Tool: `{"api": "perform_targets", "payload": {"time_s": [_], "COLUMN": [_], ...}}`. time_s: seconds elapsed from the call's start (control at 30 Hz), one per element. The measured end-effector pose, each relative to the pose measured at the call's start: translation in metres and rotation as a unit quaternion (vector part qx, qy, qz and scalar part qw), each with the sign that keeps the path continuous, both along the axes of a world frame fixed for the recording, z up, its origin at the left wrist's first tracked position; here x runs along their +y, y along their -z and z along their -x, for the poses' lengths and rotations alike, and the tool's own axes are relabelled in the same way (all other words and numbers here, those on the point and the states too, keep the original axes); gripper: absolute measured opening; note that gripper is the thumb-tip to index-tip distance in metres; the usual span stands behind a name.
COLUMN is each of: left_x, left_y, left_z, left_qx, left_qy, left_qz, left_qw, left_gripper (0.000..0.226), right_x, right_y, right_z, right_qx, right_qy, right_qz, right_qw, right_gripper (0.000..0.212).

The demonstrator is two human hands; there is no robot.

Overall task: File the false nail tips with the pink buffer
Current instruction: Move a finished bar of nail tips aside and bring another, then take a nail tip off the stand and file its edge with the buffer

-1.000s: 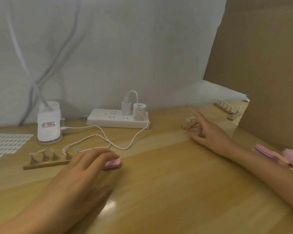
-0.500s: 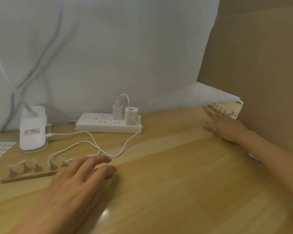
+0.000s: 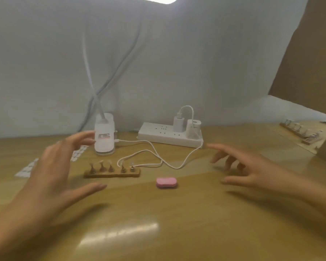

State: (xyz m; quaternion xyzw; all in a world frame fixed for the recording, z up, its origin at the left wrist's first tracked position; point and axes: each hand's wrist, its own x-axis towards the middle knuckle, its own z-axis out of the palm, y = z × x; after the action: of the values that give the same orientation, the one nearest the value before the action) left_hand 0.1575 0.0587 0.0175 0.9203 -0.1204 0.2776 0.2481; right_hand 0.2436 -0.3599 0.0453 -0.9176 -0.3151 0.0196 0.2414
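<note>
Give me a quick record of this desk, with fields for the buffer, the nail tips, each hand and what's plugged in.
buffer: pink buffer lies flat on the table, untouched, between the hands
nail tips: five on a wooden strip, behind and left of the buffer
left hand: open, fingers spread, holds nothing
right hand: open, holds nothing
plugged in: power strip with two adapters; white cable runs to the lamp base

Wooden table [image 3: 177,223]: buffer [image 3: 167,182] lies flat at centre, just right of a nail-tip holder [image 3: 112,173]. Behind stand a lamp base [image 3: 104,137] and power strip [image 3: 169,136], cable [image 3: 158,159] looped between. Sticker sheet [image 3: 29,169] left; more holders [image 3: 294,129] far right.
</note>
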Motion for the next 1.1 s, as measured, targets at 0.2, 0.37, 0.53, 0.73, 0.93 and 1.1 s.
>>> {"api": "perform_targets", "payload": {"time_s": [0.2,0.37,0.53,0.73,0.93,1.1], "left_x": [0.011,0.013,0.013,-0.016,-0.021,-0.023], "left_y": [0.007,-0.002,-0.007,-0.005,0.002,0.0], "left_z": [0.002,0.002,0.044,0.071,0.072,0.076], "left_qx": [0.186,0.201,0.245,0.26,0.232,0.205], "left_qy": [-0.034,-0.026,0.043,0.112,0.111,0.102], "left_qz": [0.097,0.152,0.126,0.114,0.244,0.236], "left_qw": [0.977,0.967,0.96,0.952,0.935,0.944], "left_gripper": [0.087,0.067,0.061,0.048,0.039,0.04], "right_x": [0.075,0.119,0.12,0.141,0.148,0.147], "right_y": [0.013,0.028,0.029,0.022,0.022,0.024], "right_z": [0.017,0.021,0.014,0.016,0.028,0.035], "right_qx": [-0.041,-0.072,-0.064,-0.04,-0.025,0.163], "right_qy": [-0.084,-0.101,-0.071,-0.094,-0.088,-0.084], "right_qz": [-0.008,-0.042,-0.023,-0.037,-0.124,-0.287], "right_qw": [0.996,0.991,0.995,0.994,0.988,0.94], "right_gripper": [0.085,0.054,0.059,0.039,0.015,0.029]}}
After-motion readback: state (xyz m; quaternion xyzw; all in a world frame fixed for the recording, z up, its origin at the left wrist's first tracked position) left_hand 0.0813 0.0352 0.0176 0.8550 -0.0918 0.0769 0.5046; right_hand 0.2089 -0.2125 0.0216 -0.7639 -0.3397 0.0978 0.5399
